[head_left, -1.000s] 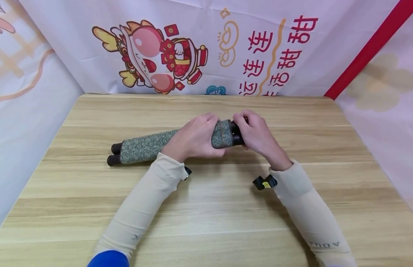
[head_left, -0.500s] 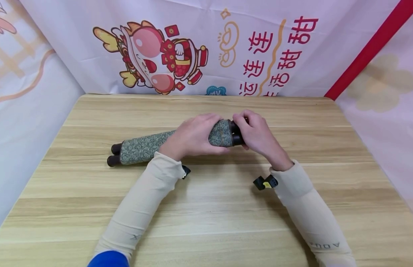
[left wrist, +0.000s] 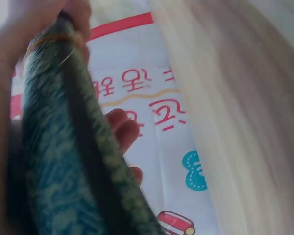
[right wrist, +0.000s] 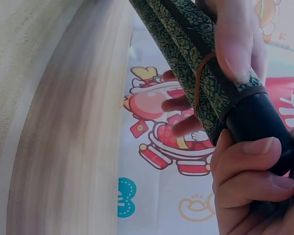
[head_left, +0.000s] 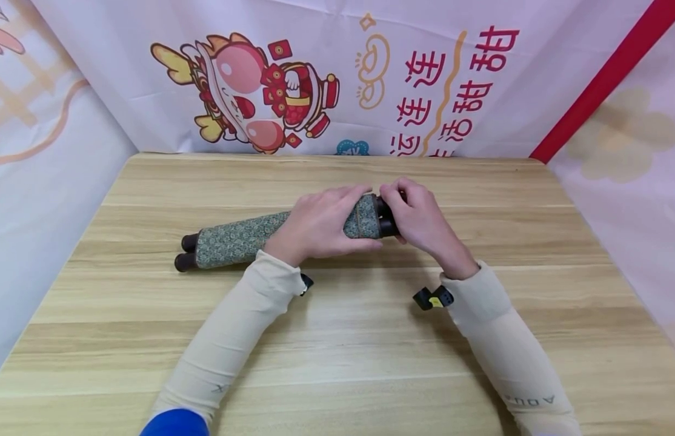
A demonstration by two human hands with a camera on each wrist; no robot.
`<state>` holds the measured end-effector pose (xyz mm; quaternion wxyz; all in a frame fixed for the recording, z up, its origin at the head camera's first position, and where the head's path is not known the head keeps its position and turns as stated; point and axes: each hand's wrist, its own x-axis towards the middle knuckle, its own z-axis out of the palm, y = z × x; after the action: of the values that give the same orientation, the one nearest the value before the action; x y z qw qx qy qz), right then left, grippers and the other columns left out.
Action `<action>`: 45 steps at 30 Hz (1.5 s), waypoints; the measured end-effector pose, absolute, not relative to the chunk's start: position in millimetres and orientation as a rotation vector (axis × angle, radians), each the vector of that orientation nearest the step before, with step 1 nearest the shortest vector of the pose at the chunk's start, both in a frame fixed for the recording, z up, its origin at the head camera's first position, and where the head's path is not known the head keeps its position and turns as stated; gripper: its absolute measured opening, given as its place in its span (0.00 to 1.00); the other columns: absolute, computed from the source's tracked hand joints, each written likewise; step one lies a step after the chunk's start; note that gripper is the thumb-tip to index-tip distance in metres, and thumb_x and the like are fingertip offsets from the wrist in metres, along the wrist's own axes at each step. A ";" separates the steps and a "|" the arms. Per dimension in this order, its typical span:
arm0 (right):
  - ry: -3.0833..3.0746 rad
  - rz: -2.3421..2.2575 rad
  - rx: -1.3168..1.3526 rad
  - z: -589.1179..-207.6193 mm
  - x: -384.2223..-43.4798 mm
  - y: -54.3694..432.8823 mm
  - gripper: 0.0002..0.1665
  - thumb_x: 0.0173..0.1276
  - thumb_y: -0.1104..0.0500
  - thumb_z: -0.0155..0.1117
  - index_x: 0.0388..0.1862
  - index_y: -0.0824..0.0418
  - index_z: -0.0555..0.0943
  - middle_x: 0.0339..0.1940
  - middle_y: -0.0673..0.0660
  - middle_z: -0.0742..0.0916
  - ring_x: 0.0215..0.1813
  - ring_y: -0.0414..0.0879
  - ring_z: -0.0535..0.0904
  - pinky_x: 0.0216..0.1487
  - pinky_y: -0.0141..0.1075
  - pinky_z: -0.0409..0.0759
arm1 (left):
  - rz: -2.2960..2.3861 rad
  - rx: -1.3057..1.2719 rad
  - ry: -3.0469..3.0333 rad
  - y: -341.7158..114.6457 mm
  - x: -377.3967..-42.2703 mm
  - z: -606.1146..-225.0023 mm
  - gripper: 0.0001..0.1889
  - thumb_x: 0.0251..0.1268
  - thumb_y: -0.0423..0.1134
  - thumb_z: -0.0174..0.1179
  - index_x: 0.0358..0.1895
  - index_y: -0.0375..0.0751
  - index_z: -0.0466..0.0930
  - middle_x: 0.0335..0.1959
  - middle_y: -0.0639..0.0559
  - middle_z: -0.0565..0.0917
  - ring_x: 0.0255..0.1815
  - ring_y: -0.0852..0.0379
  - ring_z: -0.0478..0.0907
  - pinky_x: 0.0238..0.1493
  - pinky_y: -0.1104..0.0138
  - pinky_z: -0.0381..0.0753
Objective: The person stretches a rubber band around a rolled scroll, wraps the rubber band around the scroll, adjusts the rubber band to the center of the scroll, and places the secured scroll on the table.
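A rolled scroll (head_left: 236, 238) in green patterned cloth lies slantwise on the table, its right end raised a little. It is wound into two rolls with dark knobs at both ends. My left hand (head_left: 323, 224) grips it right of its middle, thumb on the near side and fingers round the far side. A thin brown band (right wrist: 200, 83) circles the scroll near its right end, close to the left thumb. My right hand (head_left: 419, 218) holds the dark knobs (right wrist: 257, 125) at that end, fingers curled round them.
The wooden table (head_left: 337, 363) runs back to a printed cloth backdrop (head_left: 337, 36) with a cartoon figure and red characters. Pale cloth walls stand at both sides. Small black cameras (head_left: 432, 298) sit at the wrists.
My left hand slid slightly left along the scroll, then back right, its thumb and fingertips now closer to the right end. My right hand stays on the knobs.
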<state>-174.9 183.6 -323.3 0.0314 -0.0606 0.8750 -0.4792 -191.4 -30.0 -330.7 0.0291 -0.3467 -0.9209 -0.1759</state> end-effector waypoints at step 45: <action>2.728 -1.463 -0.161 -315.3 -177.2 197.7 0.21 0.83 0.48 0.46 0.52 0.60 0.80 0.39 0.65 0.82 0.17 0.51 0.75 0.16 0.41 0.77 | -0.548 -1.063 -2.759 -24.8 -195.3 -335.1 0.49 0.55 0.76 0.67 0.76 0.53 0.69 0.65 0.50 0.84 0.57 0.52 0.84 0.47 0.50 0.86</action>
<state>-177.2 197.7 -315.3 0.0208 -0.0519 0.8799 -0.4719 -195.3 -24.8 -335.1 0.0672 -0.3525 -0.9155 -0.1819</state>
